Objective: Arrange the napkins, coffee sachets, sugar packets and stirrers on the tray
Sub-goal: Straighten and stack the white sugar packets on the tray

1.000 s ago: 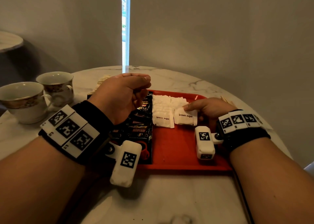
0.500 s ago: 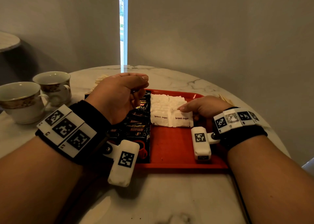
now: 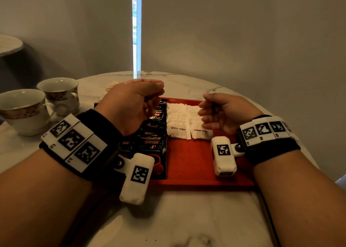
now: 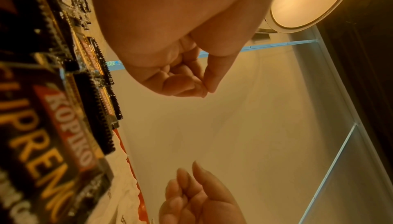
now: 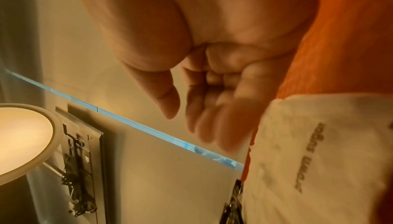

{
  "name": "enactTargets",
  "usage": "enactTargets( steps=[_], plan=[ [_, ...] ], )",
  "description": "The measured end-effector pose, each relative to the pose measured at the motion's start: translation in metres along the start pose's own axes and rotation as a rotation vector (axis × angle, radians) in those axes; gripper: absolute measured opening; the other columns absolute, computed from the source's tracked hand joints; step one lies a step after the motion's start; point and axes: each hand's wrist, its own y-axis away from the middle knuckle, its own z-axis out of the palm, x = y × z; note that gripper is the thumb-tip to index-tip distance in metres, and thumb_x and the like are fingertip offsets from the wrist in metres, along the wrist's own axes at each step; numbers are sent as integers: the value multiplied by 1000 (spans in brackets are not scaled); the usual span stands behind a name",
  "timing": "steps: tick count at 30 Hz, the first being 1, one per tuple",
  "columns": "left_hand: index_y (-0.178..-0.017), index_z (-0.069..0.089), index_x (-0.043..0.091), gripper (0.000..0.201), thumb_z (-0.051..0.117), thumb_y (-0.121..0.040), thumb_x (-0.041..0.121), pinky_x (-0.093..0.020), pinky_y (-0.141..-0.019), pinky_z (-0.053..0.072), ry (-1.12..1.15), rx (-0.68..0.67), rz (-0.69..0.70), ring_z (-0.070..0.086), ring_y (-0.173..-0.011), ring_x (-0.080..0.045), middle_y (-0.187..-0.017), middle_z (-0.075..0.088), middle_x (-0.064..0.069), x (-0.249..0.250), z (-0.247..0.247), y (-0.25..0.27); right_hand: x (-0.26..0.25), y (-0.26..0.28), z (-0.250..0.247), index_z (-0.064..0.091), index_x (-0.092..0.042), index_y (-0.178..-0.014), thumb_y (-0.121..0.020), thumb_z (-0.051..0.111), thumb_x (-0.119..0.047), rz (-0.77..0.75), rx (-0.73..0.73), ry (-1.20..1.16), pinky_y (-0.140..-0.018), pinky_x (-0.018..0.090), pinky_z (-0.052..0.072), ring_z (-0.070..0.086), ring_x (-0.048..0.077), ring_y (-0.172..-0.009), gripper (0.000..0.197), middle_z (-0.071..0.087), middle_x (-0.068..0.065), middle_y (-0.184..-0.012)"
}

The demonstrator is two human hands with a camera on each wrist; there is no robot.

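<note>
Red tray (image 3: 189, 164) on bench. Coffee sachets (image 3: 152, 134) on its left side, sugar packets (image 3: 178, 124) beside them. Left hand (image 3: 129, 104) and right hand (image 3: 222, 113) above, fingers loosely curled, holding nothing.

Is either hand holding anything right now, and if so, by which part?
Nothing is held. The left hand hangs loosely curled above the coffee sachets, and the right hand hovers empty over the sugar packets on the tray.
</note>
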Motion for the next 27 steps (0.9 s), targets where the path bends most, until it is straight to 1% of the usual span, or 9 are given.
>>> enactTargets(
  steps=[4,8,17,21,23,24,25,26,27],
  plan=[
    [-95,71,14,6,68,-90,14,-20,-48,45,1,-9,1,61,-64,-9,-80,71,0,-1,-2,-1,5,4,9,66,-3,-102,-93,64,-37,133,-100,108,-71,37,60,69,26,-74,36,71,17,-88],
    [-98,70,13,8,68,-90,14,-20,-49,46,-4,-10,1,61,-64,-8,-82,71,0,0,-2,-1,6,4,9,66,-1,-102,-94,64,-37,153,-80,117,-74,37,60,71,26,-75,37,72,18,-90],
    [-97,70,13,8,69,-89,14,-21,-48,45,8,-7,8,61,-60,-8,-78,71,1,-1,-1,-2,8,3,10,65,-2,-99,-95,63,-34,151,-54,115,-61,32,60,69,25,-69,33,71,18,-86],
    [-100,70,12,11,69,-89,15,-21,-49,46,7,-9,7,61,-61,-8,-81,71,0,1,-3,-2,4,1,3,64,-7,-94,-94,63,-37,102,56,89,-55,29,46,58,18,-63,30,64,10,-82],
    [-101,70,12,12,69,-90,15,-21,-49,46,7,-9,9,62,-61,-8,-81,71,0,1,-3,-1,-2,0,-3,62,-9,-99,-90,64,-46,87,123,54,-62,31,43,56,19,-72,38,61,9,-91],
    [-100,70,12,11,69,-90,15,-21,-49,46,9,-11,10,61,-61,-8,-81,70,0,1,-3,-1,-5,-1,-6,61,-9,-107,-88,64,-52,96,136,50,-70,33,46,59,22,-85,47,62,10,-101],
    [-99,70,13,9,69,-90,14,-20,-49,45,10,-14,8,61,-61,-8,-81,70,0,1,-3,-1,-7,-2,-8,58,-10,-116,-85,64,-59,120,131,60,-84,39,49,60,28,-102,58,61,15,-115],
    [-97,70,13,8,69,-90,14,-20,-49,45,9,-16,6,61,-61,-8,-80,70,0,1,-2,-1,-7,-3,-9,55,-12,-126,-82,64,-64,152,115,74,-99,48,46,56,35,-117,69,57,21,-127],
    [-96,70,13,6,69,-90,14,-20,-49,45,6,-18,3,60,-62,-8,-80,70,0,1,-2,-1,-7,-2,-9,50,-13,-133,-80,64,-68,180,93,82,-106,54,40,49,41,-127,78,52,26,-136]
  ],
)
